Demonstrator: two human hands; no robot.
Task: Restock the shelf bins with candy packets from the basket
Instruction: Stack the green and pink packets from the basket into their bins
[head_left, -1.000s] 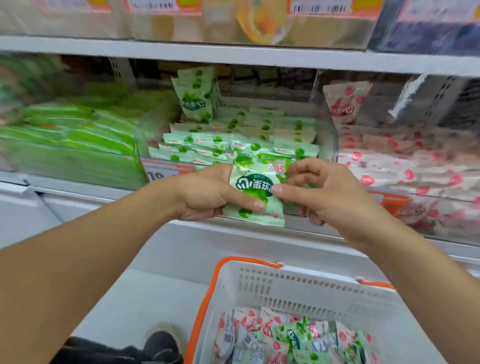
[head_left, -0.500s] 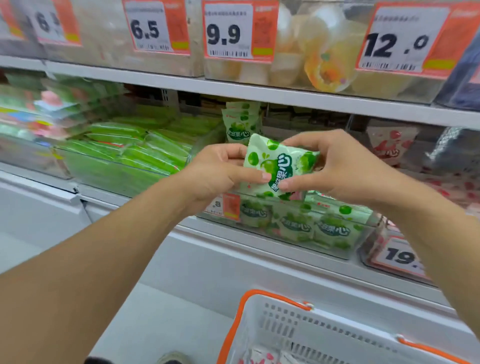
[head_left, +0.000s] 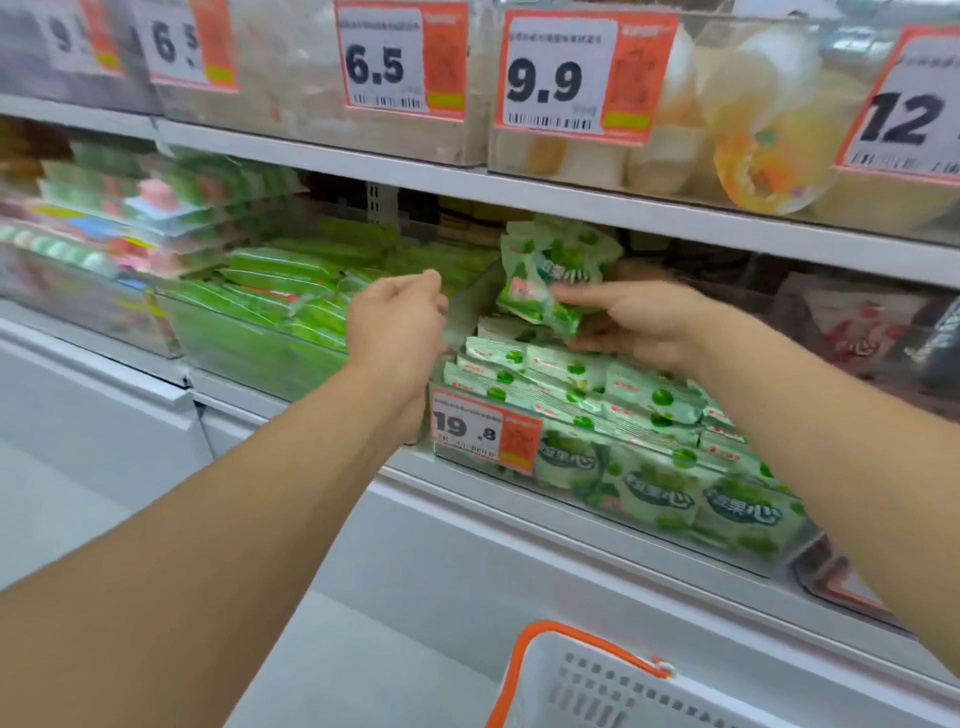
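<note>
Fingers (head_left: 576, 297) of my right hand (head_left: 639, 325) now grip the candy packet (head_left: 545, 280) alone, above the stocked bin (head_left: 623, 499). My left hand (head_left: 397, 322) has released it and hangs loosely curled, empty. I judge placement imminent.

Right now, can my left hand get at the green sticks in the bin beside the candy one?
Probably yes. Your left hand holds nothing and hangs by the open top of the green stick bin; nothing lies between. The right hand is busy with the candy packet.
</note>
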